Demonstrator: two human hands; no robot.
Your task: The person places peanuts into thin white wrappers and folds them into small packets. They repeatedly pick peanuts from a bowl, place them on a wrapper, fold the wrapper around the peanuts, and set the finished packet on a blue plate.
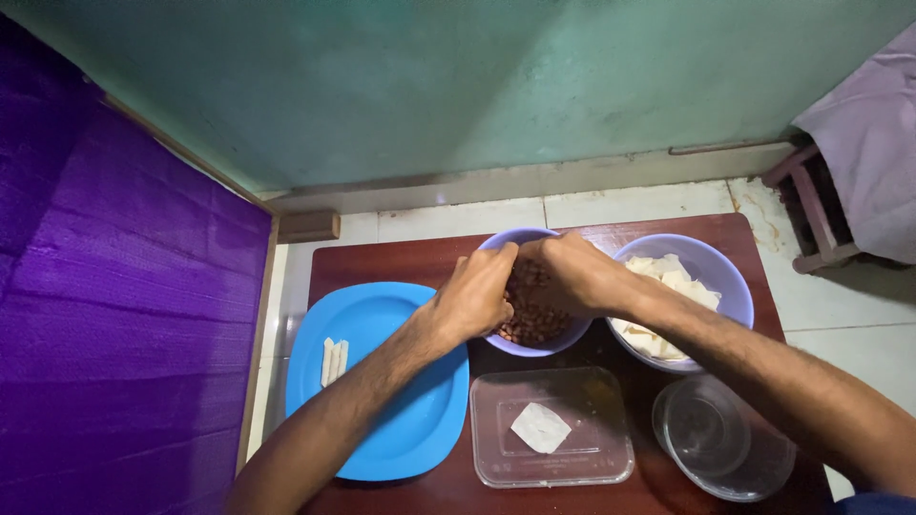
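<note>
Both hands meet over a pale purple bowl (558, 339) of brown filling (534, 310), which sits on the far middle of a dark red-brown tabletop (382, 262). The left hand (477, 296) comes in from the lower left, its fingers curled down over the near-left rim and into the filling; the right hand (572, 277) reaches across from the right, fingers bent and bunched against those of the left hand, so the two are pressed close together above the bowl. Whether either hand is pinching some of the filling cannot be told, because the fingertips are hidden by the backs of the hands. Just right of this bowl, touching or nearly touching it, stands a second pale purple bowl (730, 277) holding a stack of pale, flat wrapper sheets (673, 281), partly covered by the right forearm. Left of the hands lies a bright blue plate (401, 429) with a few small pale rolls (334, 360) lined up side by side near its left part; the left forearm crosses over the plate. Nearer the person, a clear rectangular container (592, 467) holds one pale square wrapper (540, 426), and beside it on the right is a clear round container (754, 477). Beyond the tabletop are white floor tiles (630, 205), a green wall (477, 86), and a purple surface (105, 305) on the left.
</note>
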